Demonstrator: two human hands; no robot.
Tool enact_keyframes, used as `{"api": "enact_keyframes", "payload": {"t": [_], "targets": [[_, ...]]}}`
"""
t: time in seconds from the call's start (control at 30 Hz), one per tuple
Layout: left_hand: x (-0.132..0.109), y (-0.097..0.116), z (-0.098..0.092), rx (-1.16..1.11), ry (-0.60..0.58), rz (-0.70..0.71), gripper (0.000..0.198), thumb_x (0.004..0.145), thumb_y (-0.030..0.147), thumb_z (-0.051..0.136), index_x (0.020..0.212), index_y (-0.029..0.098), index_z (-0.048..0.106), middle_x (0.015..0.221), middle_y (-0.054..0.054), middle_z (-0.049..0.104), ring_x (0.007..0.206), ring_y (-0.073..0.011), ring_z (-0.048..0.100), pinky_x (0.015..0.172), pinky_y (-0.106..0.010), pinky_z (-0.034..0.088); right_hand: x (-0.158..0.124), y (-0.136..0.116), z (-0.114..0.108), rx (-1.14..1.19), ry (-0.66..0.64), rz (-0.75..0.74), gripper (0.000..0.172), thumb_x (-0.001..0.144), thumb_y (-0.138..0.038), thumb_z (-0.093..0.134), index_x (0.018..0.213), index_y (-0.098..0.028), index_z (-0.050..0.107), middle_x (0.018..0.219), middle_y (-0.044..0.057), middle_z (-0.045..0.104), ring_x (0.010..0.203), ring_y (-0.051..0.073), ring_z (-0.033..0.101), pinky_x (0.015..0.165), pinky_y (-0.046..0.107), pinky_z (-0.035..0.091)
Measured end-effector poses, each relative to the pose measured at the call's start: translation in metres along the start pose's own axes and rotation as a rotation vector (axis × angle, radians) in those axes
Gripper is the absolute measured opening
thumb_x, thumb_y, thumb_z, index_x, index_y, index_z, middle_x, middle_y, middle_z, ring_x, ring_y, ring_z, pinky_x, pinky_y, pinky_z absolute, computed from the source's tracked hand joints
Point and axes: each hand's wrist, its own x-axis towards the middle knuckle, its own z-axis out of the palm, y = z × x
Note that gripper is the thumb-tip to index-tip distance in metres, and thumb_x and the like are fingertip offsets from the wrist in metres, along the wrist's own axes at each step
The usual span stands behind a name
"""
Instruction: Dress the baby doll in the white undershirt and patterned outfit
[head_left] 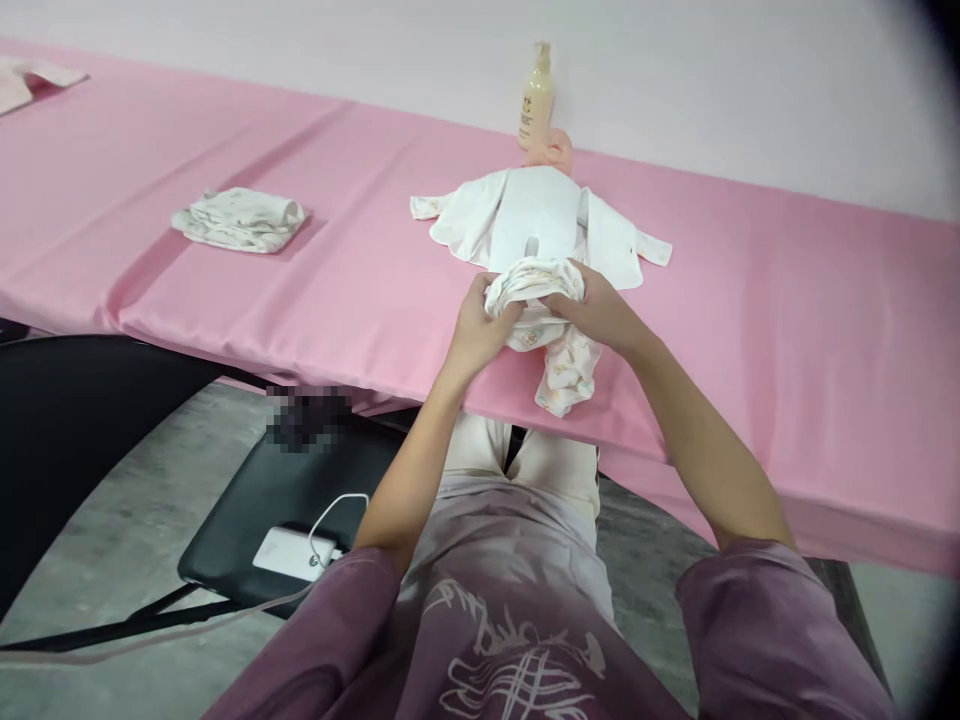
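Note:
A baby doll (551, 150) lies on its back on the pink table (787, 300), head toward the wall, in an open white top (536, 220) with sleeves spread out. My left hand (480, 325) and my right hand (592, 305) are both closed on the bunched waist of small white patterned baby trousers (559, 345) at the doll's lower body. One trouser leg hangs toward the table's front edge.
A pump bottle of lotion (535, 100) stands behind the doll's head. A folded white cloth (240, 218) lies at the left, another garment (30, 80) at the far left. Below the table, a black stool (247, 510) holds a white power bank (294, 552) with cable.

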Motion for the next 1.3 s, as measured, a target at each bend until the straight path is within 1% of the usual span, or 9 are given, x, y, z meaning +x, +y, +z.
{"api": "enact_keyframes", "payload": {"t": [0.23,0.33,0.5,0.63,0.77,0.97,1.07,1.17,1.3], "targets": [[-0.026,0.003,-0.023,0.207,0.036,-0.101,0.018,0.11,0.04,0.069,0.117,0.024,0.071,0.092,-0.001,0.078,0.089,-0.0251,0.076,0.085,-0.036,0.058,-0.008,-0.016,0.025,-0.102,-0.059,0.1,0.019,0.099,-0.043,0.074,0.107,-0.026,0.069,0.103,0.007,0.083,0.096,0.031,0.076,0.09,0.046,0.067],[-0.031,-0.011,-0.03,0.275,0.078,-0.18,0.019,0.111,0.043,0.067,0.118,0.025,0.072,0.092,-0.001,0.079,0.1,-0.028,0.078,0.097,-0.039,0.06,-0.005,-0.018,0.041,-0.181,-0.047,0.136,0.016,0.1,-0.041,0.071,0.105,-0.026,0.068,0.105,0.008,0.085,0.095,0.032,0.076,0.085,0.044,0.063],[-0.033,-0.024,-0.033,0.478,0.133,-0.235,0.018,0.111,0.037,0.065,0.122,0.024,0.072,0.116,-0.008,0.085,0.128,-0.0354,0.077,0.123,-0.05,0.057,-0.002,-0.02,0.06,-0.421,-0.028,0.133,0.013,0.107,-0.038,0.066,0.108,-0.025,0.063,0.112,0.012,0.083,0.104,0.036,0.077,0.091,0.047,0.058],[-0.032,-0.017,-0.029,0.642,0.056,-0.139,0.02,0.115,0.034,0.056,0.116,0.023,0.072,0.111,-0.012,0.085,0.125,-0.0382,0.08,0.133,-0.054,0.047,-0.005,-0.024,0.066,-0.533,-0.041,0.128,0.025,0.11,-0.035,0.064,0.131,-0.022,0.064,0.121,0.017,0.081,0.111,0.042,0.077,0.094,0.049,0.058],[-0.029,-0.009,-0.025,0.73,-0.007,-0.117,0.018,0.117,0.032,0.056,0.116,0.022,0.071,0.105,-0.011,0.084,0.121,-0.0387,0.082,0.135,-0.055,0.043,-0.006,-0.026,0.07,-0.703,-0.021,0.133,0.037,0.108,-0.023,0.062,0.144,-0.015,0.06,0.145,0.028,0.074,0.122,0.045,0.076,0.099,0.053,0.06],[-0.02,-0.017,-0.034,0.541,-0.039,-0.119,0.022,0.116,0.028,0.057,0.118,0.023,0.078,0.116,-0.008,0.088,0.124,-0.035,0.082,0.14,-0.058,0.042,0.001,-0.009,0.074,-0.539,-0.002,0.096,0.069,0.105,-0.032,0.07,0.167,-0.013,0.048,0.125,0.022,0.082,0.11,0.045,0.079,0.1,0.057,0.063],[-0.014,-0.03,-0.042,0.384,-0.051,-0.083,0.027,0.11,0.023,0.059,0.125,0.023,0.083,0.128,-0.009,0.089,0.131,-0.0349,0.081,0.136,-0.055,0.051,0.004,0.002,0.066,-0.343,0.075,0.054,0.084,0.094,-0.047,0.087,0.165,-0.02,0.053,0.138,0.02,0.081,0.12,0.045,0.079,0.107,0.057,0.063],[-0.006,-0.043,-0.043,0.229,-0.062,-0.017,0.028,0.11,0.025,0.061,0.129,0.02,0.081,0.133,-0.012,0.087,0.131,-0.0347,0.081,0.126,-0.051,0.062,0.007,0.008,0.053,-0.173,0.09,0.024,0.084,0.086,-0.053,0.096,0.158,-0.025,0.062,0.15,0.016,0.079,0.128,0.041,0.078,0.111,0.055,0.064],[0.012,-0.057,-0.037,0.095,-0.042,0.059,0.024,0.117,0.041,0.071,0.134,0.022,0.071,0.13,-0.013,0.082,0.125,-0.0331,0.082,0.118,-0.051,0.067,0.02,0.016,0.035,-0.068,0.096,-0.075,0.067,0.087,-0.047,0.091,0.147,-0.025,0.07,0.135,0.01,0.084,0.12,0.035,0.078,0.109,0.051,0.064]]}}
